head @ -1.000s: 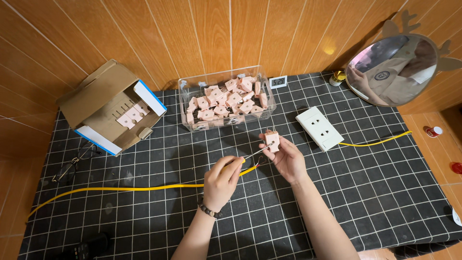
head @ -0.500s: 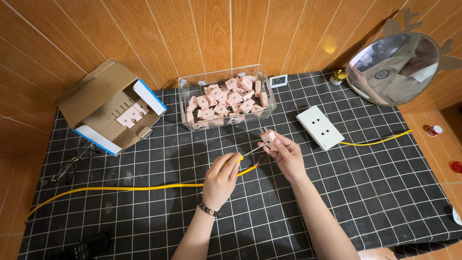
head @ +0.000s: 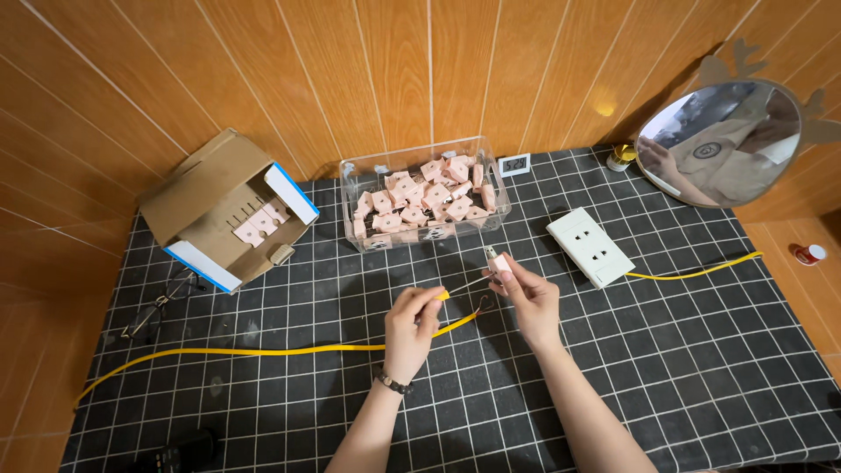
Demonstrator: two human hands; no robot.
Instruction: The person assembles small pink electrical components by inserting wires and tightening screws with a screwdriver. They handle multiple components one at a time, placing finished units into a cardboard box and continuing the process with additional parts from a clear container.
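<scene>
An open brown cardboard box (head: 223, 210) with a blue-and-white edge lies far left of the clear plastic tub (head: 420, 197) of pale pink plugs. In front of the tub, the left hand (head: 412, 320) pinches the thin yellow cable (head: 263, 350); the right hand (head: 526, 293) grips a small pink plug (head: 498, 263). Right of the tub lies a flat white socket strip (head: 590, 247).

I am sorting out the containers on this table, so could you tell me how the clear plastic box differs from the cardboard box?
The clear plastic box is see-through and stands upright, open at the top; the cardboard box is brown with a blue and white edge and lies tipped on its side. The plastic box holds a heap of pink parts, the cardboard box only a few. Both sit at the far edge of the black grid cloth.
</scene>
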